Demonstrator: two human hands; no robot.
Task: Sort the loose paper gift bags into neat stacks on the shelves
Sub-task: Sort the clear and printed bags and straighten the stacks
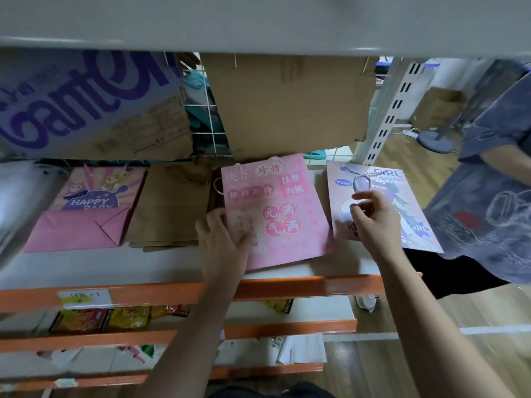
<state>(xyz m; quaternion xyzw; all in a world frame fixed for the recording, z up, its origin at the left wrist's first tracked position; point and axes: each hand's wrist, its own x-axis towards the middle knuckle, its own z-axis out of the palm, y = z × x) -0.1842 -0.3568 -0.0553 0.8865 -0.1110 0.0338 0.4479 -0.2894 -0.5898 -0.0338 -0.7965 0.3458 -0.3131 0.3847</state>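
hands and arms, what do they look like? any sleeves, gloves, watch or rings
Both are bare. The left hand and right hand wear no gloves, and no rings show on the fingers that are visible. Both forearms are uncovered down to the bottom edge of the picture, with no sleeve, watch or bracelet in sight.

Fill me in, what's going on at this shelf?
A person is sorting flat gift bags on the white shelf. Their left hand rests on the pink bag; their right hand pinches the lilac bag below its cord handle. Brown bags and a Happy Baby bag lie further left.
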